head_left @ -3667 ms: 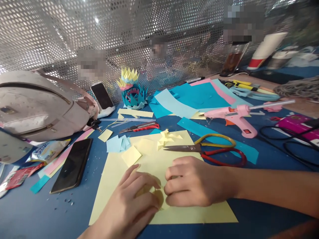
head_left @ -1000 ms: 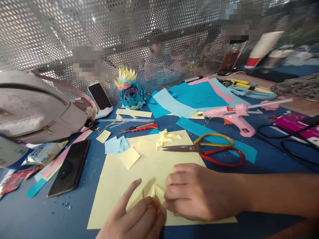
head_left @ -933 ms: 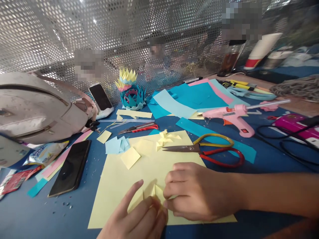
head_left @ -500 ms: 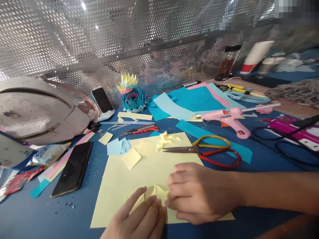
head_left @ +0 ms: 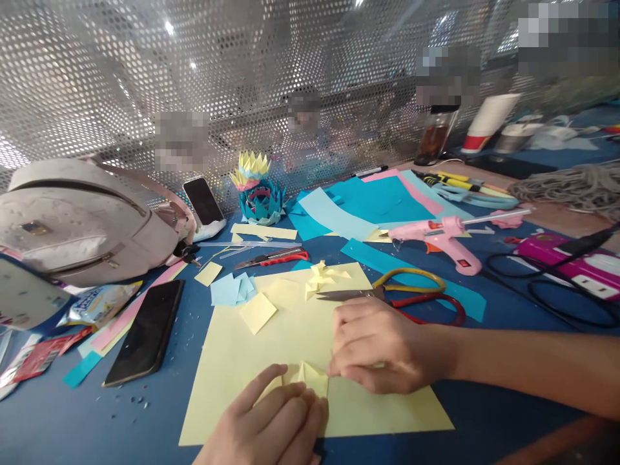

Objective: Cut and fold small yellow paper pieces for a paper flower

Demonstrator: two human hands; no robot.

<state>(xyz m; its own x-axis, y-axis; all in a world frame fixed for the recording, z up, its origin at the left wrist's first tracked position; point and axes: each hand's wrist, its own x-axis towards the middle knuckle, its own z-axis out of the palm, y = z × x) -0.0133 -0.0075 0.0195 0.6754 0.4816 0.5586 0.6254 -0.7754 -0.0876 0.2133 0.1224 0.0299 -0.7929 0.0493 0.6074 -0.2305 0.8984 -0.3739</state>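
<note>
A small folded piece of yellow paper (head_left: 314, 378) lies on a large yellow sheet (head_left: 227, 387) near the front edge. My left hand (head_left: 276, 420) presses on that folded piece, its index finger stretched apart from the others. Just right of the piece is my right hand (head_left: 382, 345), its fingers curled together at the paper's right edge; whether they pinch anything is hidden. Behind it lie scissors (head_left: 349, 294) with red and yellow handles. Folded yellow pieces (head_left: 322, 278), a yellow square (head_left: 258, 313) and light blue squares (head_left: 232, 289) sit toward the sheet's far side.
A black phone (head_left: 145, 336) and a pink backpack (head_left: 87, 219) are at the left. Farther back stand a folded paper model (head_left: 261, 197) and a red cutter (head_left: 276, 258). A pink glue gun (head_left: 450, 239), a blue strip and a purple power strip (head_left: 571, 258) lie at the right.
My right hand has moved up and slightly away from the folded piece, now partly covering the scissors. My left hand stays on the paper. The view has shifted a little.
</note>
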